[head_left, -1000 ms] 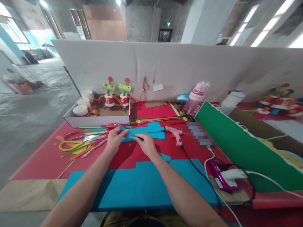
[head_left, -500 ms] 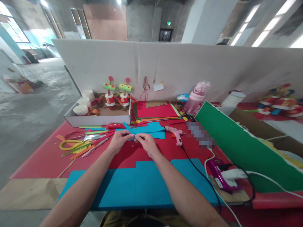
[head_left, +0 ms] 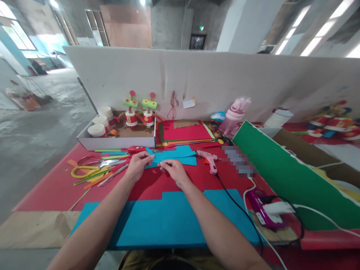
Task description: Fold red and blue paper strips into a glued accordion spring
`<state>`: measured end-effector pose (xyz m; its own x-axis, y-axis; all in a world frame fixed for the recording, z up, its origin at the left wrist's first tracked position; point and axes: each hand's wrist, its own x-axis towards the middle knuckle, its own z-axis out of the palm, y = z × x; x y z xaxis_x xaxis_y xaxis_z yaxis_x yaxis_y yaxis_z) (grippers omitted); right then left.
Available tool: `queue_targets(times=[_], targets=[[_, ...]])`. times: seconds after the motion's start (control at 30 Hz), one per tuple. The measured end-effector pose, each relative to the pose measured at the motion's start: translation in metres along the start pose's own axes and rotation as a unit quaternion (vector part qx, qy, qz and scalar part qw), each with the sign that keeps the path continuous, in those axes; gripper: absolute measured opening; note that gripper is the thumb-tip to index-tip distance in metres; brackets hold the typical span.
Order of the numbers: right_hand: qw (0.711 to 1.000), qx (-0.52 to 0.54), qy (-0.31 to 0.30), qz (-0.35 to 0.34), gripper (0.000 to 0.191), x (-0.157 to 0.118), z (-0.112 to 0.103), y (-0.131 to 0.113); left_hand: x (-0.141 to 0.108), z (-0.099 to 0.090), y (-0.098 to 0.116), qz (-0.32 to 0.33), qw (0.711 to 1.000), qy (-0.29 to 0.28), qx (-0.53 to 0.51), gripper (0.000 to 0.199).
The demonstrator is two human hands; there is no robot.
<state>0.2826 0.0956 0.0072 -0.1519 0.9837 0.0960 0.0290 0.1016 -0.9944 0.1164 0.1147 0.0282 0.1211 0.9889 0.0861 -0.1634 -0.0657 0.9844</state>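
Observation:
My left hand (head_left: 140, 165) is closed in a pinch at the left end of the blue paper pieces (head_left: 174, 153), where a narrow blue strip (head_left: 150, 151) slants up beside its fingertips. What it pinches is too small to make out. A short gap to the right, my right hand (head_left: 173, 170) also has thumb and forefinger pressed together, just below the blue paper; anything between them is too small to tell. The pink glue gun (head_left: 210, 161) lies to the right of the paper on the red tabletop (head_left: 146, 187).
Scissors (head_left: 108, 162) and coloured strips lie left. Behind is a white box (head_left: 118, 143) with cups and two paper-cup figures. A pink bottle (head_left: 233, 116), a green board (head_left: 277, 176) and a purple power strip (head_left: 264, 210) with cables stand right. Blue sheets (head_left: 180, 219) lie in front.
My hands have moved apart: the fingertips met before, and now there is a gap between them. My left hand has shifted slightly left.

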Motion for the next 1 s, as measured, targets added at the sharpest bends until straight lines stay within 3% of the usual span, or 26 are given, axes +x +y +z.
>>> queue_targets(times=[0.17, 0.33, 0.6, 0.7, 0.87, 1.0], targets=[[1.0, -0.021, 0.004, -0.01, 0.028, 0.0, -0.001, 0.001, -0.001, 0.002, -0.002, -0.051, 0.996, -0.065, 0.038, 0.025], [0.999, -0.002, -0.015, 0.044, 0.031, -0.002, -0.002, -0.002, 0.001, -0.002, 0.0, -0.028, 0.999, -0.012, 0.045, 0.026], [0.994, 0.033, -0.052, 0.093, 0.033, -0.005, -0.002, -0.007, 0.005, -0.012, 0.009, -0.001, 0.998, 0.054, -0.038, 0.031], [0.997, 0.042, -0.029, 0.059, 0.03, -0.004, -0.001, -0.007, 0.003, -0.008, 0.01, 0.002, 0.996, 0.056, -0.067, 0.032], [0.999, 0.015, 0.036, -0.025, 0.026, -0.001, 0.003, -0.002, -0.005, 0.009, 0.003, -0.021, 0.996, -0.063, 0.059, 0.029], [0.997, -0.039, 0.058, -0.046, 0.029, 0.0, 0.004, 0.001, -0.006, 0.015, -0.003, 0.014, 0.996, -0.024, 0.08, 0.025]])
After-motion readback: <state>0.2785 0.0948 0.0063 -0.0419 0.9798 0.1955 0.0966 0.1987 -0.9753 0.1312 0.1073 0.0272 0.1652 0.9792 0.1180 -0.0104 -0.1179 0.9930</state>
